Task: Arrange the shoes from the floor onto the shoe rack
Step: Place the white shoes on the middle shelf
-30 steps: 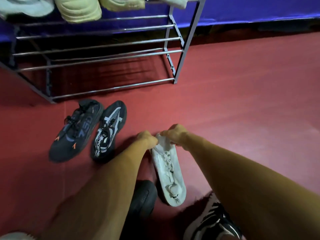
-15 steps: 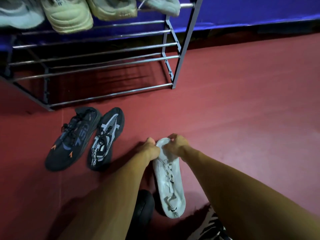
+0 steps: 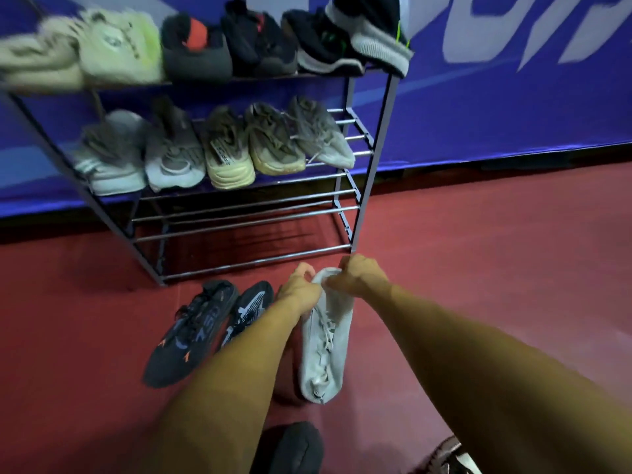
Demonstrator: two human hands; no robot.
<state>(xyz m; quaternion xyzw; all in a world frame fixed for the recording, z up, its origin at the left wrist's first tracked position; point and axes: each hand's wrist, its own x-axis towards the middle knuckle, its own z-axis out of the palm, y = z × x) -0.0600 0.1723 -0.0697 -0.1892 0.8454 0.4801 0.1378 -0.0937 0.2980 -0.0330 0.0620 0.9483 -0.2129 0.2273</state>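
Left hand (image 3: 301, 289): fingers curled, pinching the left rim of the white shoe (image 3: 326, 350) at its far end.
Right hand (image 3: 355, 277): fingers curled, pinching the right rim of the same end; the two-handed hold probably steadies a soft, limp shoe.
White shoe: laces up, long axis running toward the camera; far end just before the bottom right corner of the rack (image 3: 376, 159); whether the near end clears the floor (image 3: 478, 268) I cannot tell.
Rack: top tier and second tier each carry a row of shoes, packed side by side; the lower rails (image 3: 239, 213) look like the place meant for this one.
Dark pair (image 3: 191, 333): on the floor just left of the left forearm, laid side by side; likely waiting its turn.
Other shoes: a black one (image 3: 290, 446) and a striped one (image 3: 455, 456) at the bottom edge, also on the floor.
Writing, shoes: pale marks on the side of the dark pair, too blurred to read; a small lettered strip on a beige shoe (image 3: 229, 155) on the second tier, unreadable.
Writing, banner (image 3: 513, 131): big pale letters on blue, cut off by the frame; no whole word can be read.
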